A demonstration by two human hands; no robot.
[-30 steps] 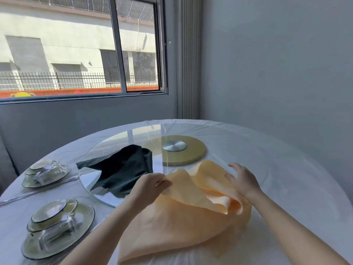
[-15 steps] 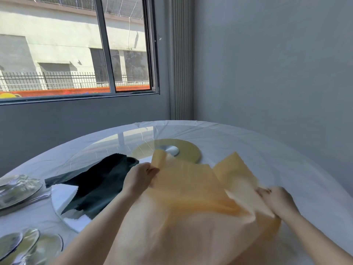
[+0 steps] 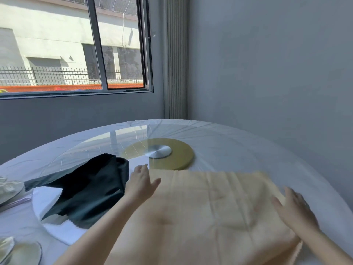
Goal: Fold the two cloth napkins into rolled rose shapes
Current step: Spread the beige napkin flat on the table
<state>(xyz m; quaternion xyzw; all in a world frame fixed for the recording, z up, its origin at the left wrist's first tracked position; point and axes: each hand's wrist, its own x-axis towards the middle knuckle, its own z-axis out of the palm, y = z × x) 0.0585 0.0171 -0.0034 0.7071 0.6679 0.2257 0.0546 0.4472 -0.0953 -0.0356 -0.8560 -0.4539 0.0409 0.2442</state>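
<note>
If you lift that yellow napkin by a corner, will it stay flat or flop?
Probably flop: the yellow napkin lies limp with soft creases. It looks thin, so likely light. Its far edge lies on the glass turntable, so it might slide.

Yellow napkin (image 3: 215, 213) spread flat on worktop (image 3: 238, 142); left hand (image 3: 140, 185) and right hand (image 3: 295, 211) flat on its edges. Dark napkin (image 3: 89, 186) crumpled on glass turntable (image 3: 86, 152).

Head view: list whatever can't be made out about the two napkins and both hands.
Yellow napkin: near edge cut off by the frame's bottom; motion blur smears its right corner.
Right hand: blurred; contact with the cloth unclear.
Dark napkin: part hidden behind the left hand and forearm.
Dishes: cut by the left edge, blurred.
</note>
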